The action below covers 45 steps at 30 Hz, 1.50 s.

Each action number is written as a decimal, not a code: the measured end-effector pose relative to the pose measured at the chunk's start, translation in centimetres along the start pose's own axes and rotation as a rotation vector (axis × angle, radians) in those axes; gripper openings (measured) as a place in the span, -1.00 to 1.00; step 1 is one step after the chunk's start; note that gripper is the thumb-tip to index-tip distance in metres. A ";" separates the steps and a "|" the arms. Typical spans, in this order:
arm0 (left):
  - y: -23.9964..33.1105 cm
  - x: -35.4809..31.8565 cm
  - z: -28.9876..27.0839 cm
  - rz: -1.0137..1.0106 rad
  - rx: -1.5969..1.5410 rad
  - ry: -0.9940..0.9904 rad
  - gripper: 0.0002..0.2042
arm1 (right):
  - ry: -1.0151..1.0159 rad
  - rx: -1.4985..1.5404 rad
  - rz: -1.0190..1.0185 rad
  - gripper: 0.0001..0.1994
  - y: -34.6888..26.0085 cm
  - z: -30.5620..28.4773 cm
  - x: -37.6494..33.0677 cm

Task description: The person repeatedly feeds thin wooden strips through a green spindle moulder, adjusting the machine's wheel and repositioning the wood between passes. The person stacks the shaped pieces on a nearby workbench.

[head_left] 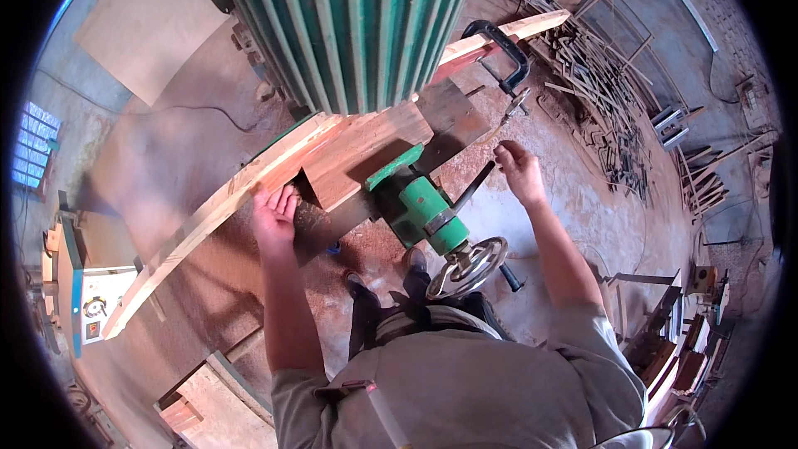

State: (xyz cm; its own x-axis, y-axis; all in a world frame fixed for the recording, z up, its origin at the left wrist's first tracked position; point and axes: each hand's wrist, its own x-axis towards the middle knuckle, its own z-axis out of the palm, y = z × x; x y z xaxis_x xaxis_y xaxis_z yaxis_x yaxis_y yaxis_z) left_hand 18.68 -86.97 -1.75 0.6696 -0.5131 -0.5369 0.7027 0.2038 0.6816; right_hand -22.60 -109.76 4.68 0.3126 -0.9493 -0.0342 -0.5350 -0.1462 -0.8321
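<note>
The left hand [274,214] lay flat and unclenched, palm pressed against the near edge of a long wooden plank [249,183] resting across the machine's surface [453,116]. The right hand [517,168] gripped a dark lever [475,185] loosely beside the green adjuster housing [426,214], above a metal handwheel [467,266]. A ribbed green motor [349,25] loomed behind.
</note>
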 end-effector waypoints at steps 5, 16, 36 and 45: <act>8.1 -2.6 -5.9 0.196 -0.159 0.212 -0.65 | -0.062 0.318 -0.035 -0.70 -9.0 1.1 -3.3; 19.2 -17.6 4.2 1.062 0.579 0.137 -0.80 | -0.401 0.045 -0.839 -0.37 -29.7 21.7 -11.0; 9.6 -15.2 -12.8 0.216 -0.008 -0.139 -0.83 | -0.957 1.350 0.403 -0.70 -21.3 26.4 -9.2; 10.0 -10.2 -12.1 0.237 -0.097 -0.239 -0.67 | -0.862 1.229 0.566 -0.76 -20.9 29.3 -7.0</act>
State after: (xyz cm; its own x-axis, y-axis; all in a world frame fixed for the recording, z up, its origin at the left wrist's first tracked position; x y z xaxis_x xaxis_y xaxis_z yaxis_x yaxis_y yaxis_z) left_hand 21.81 -69.60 4.56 0.7498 -0.6203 -0.2302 0.5619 0.4132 0.7166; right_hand 9.38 -91.94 6.10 0.8589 -0.3059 -0.4107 0.0625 0.8586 -0.5088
